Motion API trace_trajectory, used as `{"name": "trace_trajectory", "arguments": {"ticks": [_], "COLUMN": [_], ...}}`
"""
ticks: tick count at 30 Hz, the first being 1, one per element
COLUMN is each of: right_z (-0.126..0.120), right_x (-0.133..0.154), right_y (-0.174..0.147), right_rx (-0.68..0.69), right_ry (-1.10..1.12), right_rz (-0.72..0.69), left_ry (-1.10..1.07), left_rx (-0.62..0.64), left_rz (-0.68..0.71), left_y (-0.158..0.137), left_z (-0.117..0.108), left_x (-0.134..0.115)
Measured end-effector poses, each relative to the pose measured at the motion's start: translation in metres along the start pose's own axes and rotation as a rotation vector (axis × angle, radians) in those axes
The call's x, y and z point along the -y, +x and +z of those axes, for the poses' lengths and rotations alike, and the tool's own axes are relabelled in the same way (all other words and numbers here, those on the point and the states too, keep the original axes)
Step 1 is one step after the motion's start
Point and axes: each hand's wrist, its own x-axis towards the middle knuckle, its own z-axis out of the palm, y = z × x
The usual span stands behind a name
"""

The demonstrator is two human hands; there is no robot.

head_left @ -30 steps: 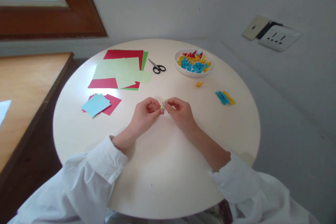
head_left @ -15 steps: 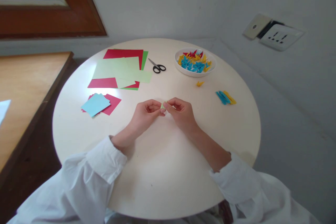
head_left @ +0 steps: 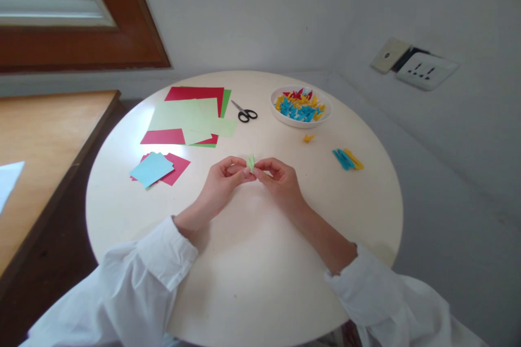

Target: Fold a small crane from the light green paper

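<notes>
A small folded piece of pale green paper (head_left: 251, 162) is pinched between my two hands over the middle of the round white table (head_left: 244, 282). My left hand (head_left: 228, 176) grips it from the left with thumb and fingers closed. From the right, my right hand (head_left: 279, 176) holds it at its lower edge between thumb and forefinger. The folded paper points upward, its lower part hidden by the fingertips. Beyond my right hand lies a single yellow folded paper figure (head_left: 308, 139).
Red, green and pale green sheets (head_left: 175, 114) lie back left, beside black-handled scissors (head_left: 245, 115). Small blue and red paper squares (head_left: 151, 169) are at left. A white dish (head_left: 301, 124) holds many folded paper figures. Blue and yellow folded strips (head_left: 345, 159) lie right.
More of the pale green folded paper now shows, standing up above my fingertips. My right thumb has moved down off its front. The whole view has shifted slightly.
</notes>
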Motion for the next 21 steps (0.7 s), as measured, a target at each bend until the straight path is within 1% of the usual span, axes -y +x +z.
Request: {"name": "trace_trajectory", "arguments": {"ticks": [4, 9, 16, 21], "right_z": [0.0005, 0.0006, -0.0002, 0.0001], "right_x": [-0.0017, -0.0052, -0.0068, -0.0045], "right_y": [0.0000, 0.0001, 0.0002, -0.0018], "right_rx": [-0.004, -0.005, 0.010, 0.010], "right_ry": [-0.013, -0.035, -0.013, -0.103], "right_rz": [-0.027, -0.036, -0.036, -0.069], "left_ry": [-0.010, 0.034, 0.073, 0.093], "left_rx": [-0.020, -0.051, -0.053, -0.053], "left_rz": [0.009, 0.026, -0.016, -0.002], "left_y": [-0.0009, -0.0008, -0.0018, -0.0008], "left_z": [0.0036, 0.0037, 0.0018, 0.0007], "left_x": [-0.0027, -0.0040, -0.0045, -0.0036]}}
